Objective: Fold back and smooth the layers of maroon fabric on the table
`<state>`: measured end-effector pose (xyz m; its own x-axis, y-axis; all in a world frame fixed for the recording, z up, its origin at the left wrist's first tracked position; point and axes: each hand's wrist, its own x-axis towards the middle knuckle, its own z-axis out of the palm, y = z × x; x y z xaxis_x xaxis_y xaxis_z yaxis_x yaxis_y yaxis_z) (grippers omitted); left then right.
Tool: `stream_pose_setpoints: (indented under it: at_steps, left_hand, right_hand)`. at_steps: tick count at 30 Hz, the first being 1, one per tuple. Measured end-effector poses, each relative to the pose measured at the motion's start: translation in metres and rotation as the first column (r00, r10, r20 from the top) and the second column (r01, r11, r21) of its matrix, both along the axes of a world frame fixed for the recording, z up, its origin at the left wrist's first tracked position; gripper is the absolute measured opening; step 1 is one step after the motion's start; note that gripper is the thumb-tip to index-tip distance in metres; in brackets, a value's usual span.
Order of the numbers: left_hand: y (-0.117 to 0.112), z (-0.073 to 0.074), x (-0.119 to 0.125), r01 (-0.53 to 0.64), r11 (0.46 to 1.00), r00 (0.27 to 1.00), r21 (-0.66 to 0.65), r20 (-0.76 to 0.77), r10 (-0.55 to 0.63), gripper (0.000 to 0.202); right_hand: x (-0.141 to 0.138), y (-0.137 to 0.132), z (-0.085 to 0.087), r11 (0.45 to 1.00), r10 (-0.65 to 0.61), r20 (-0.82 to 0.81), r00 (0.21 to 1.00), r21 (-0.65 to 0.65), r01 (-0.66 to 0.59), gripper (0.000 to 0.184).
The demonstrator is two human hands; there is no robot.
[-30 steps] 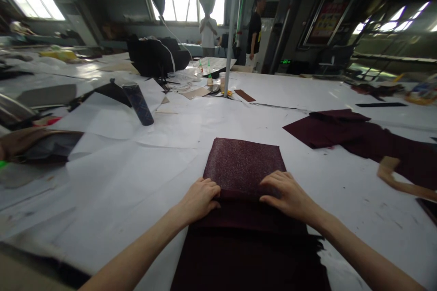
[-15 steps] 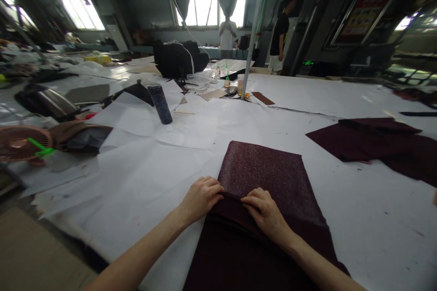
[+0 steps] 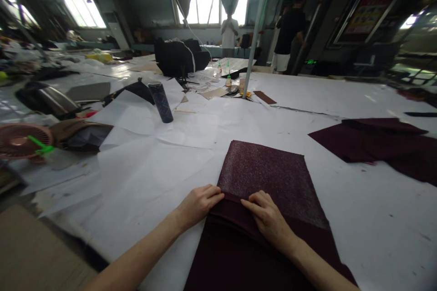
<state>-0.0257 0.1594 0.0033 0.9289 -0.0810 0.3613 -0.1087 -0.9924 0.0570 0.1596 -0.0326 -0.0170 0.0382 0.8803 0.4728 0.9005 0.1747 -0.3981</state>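
Observation:
A dark maroon piece of fabric lies in front of me, its far part speckled with a pale, shiny coating. Across its middle runs a folded edge. At the left end of that fold, my left hand is closed with fingertips and thumb on the cloth. My right hand pinches the same fold a little further right, index finger stretched along it. The near part of the fabric is very dark and runs out of view at the bottom.
More maroon fabric lies to the right on the white-covered table. A dark patterned cylinder stands ahead on the left. A pink fan and a green-tipped bottle are far left. A pole rises from the table; two people stand beyond.
My left hand has come slightly down and the fold under it looks flatter. My right hand stays nearly in place. In the background, the person in black has moved right and turned.

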Motion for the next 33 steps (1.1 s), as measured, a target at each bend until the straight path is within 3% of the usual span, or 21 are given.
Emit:
stream_pose_setpoints:
  at_steps: [21, 24, 28, 30, 33]
  left_hand:
    - [0.0, 0.001, -0.009, 0.007, 0.989, 0.993, 0.148, -0.117, 0.01, 0.028]
    - [0.002, 0.014, -0.012, -0.043, 0.986, 0.995, 0.159, -0.086, 0.058, 0.027]
    - [-0.01, 0.042, -0.002, -0.176, 0.98, 0.981, 0.09, -0.066, 0.182, 0.03]
    - [-0.02, 0.049, 0.008, -0.156, 0.986, 0.973, 0.057, -0.163, 0.164, 0.031]
    - [-0.031, 0.046, 0.021, -0.08, 0.996, 0.918, 0.038, -0.386, 0.089, 0.027]
  right_hand:
    - [-0.006, -0.001, 0.003, 0.999, -0.02, 0.118, 0.993, -0.044, 0.025, 0.029]
    - [-0.006, -0.001, 0.003, 0.999, -0.023, 0.133, 0.991, -0.041, 0.029, 0.029]
    - [-0.006, -0.001, 0.003, 0.998, -0.025, 0.16, 0.987, -0.057, 0.034, 0.029]
    - [-0.007, -0.001, 0.003, 0.997, -0.03, 0.171, 0.985, -0.066, 0.042, 0.03]
    - [-0.005, -0.002, 0.004, 0.996, -0.03, 0.181, 0.983, -0.078, 0.045, 0.029]
